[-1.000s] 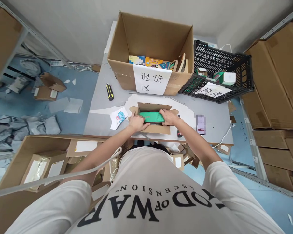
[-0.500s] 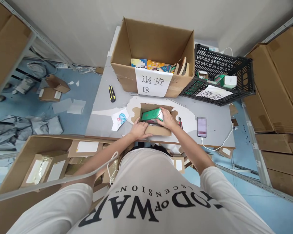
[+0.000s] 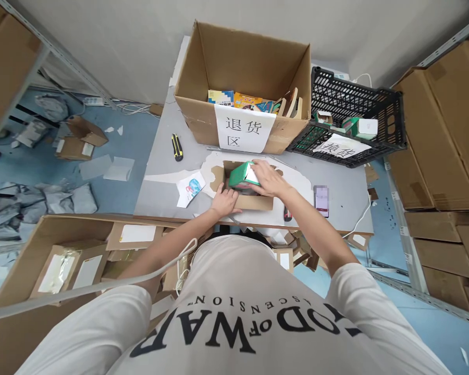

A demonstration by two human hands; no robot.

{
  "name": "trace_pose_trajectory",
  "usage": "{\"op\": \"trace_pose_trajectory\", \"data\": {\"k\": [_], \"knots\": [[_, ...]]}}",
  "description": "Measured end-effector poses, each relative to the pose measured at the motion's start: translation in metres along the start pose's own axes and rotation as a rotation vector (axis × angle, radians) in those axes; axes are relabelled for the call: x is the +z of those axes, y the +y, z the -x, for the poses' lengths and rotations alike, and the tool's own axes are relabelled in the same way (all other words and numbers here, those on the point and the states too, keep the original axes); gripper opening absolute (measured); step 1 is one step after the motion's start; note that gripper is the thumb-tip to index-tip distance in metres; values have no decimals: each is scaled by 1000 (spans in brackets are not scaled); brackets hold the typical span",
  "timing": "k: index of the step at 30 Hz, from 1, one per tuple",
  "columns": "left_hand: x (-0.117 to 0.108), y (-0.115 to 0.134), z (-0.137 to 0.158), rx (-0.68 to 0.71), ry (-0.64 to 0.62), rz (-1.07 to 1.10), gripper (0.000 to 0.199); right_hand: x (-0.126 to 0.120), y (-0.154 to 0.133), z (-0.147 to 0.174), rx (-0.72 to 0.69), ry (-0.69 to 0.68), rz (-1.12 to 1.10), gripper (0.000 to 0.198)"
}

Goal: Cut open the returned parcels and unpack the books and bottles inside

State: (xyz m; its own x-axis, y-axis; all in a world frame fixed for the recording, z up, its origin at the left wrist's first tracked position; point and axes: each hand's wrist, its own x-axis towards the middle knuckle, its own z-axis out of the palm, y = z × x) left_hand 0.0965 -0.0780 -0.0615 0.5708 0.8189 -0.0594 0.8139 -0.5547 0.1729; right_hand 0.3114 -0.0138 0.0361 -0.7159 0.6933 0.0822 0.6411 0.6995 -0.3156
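Spanning the middle of the frame, the grey desk shows open top out to its slanting left edge; its near edge runs just below the work. At lower left, a wide carton holds labelled parcels. At upper centre, a tall carton holds books; beside it at upper right, a black crate holds green-and-white boxes. At centre, the small carton stands open, the green box tilted inside it. The right hand has its grip pinching the box's white right end; the left hand lies over the small carton's near-left edge, whether pinching I cannot tell.
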Motion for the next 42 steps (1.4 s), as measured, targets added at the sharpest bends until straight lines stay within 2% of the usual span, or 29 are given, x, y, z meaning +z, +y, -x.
{"op": "trace_pose_trajectory", "data": {"k": [5,7,8,10,14,17,20,24,27,31,36,39,42], "knots": [[1,-18,-28,-98,57,32,56,-81,-19,23,-48,81,-27,62],[-2,-29,-42,-123,64,34,61,-95,-28,40,-44,57,-24,61],[-4,-34,-48,-130,68,30,63,-95,-32,47,-43,38,-21,59],[-8,-43,-59,-135,85,28,68,-79,-36,58,-39,-8,-17,57],[-18,-51,-67,-138,112,61,77,-15,-32,65,7,-123,13,50],[-30,-46,-59,-114,98,91,77,27,-28,62,50,-210,43,46],[-40,-32,-42,-58,117,148,72,47,-26,58,65,-240,49,47],[-36,0,-15,91,177,361,44,51,-28,57,26,-199,62,51],[-25,21,-1,189,179,503,43,51,-32,66,66,-112,125,47],[-21,33,2,184,215,549,42,50,-45,84,114,-61,167,31],[-29,36,-3,155,171,525,30,36,-59,95,82,-189,70,31],[-29,40,-7,115,124,468,20,25,-60,88,141,-308,30,31],[-23,43,-9,76,158,488,12,17,-57,73,188,-413,36,34]]}}
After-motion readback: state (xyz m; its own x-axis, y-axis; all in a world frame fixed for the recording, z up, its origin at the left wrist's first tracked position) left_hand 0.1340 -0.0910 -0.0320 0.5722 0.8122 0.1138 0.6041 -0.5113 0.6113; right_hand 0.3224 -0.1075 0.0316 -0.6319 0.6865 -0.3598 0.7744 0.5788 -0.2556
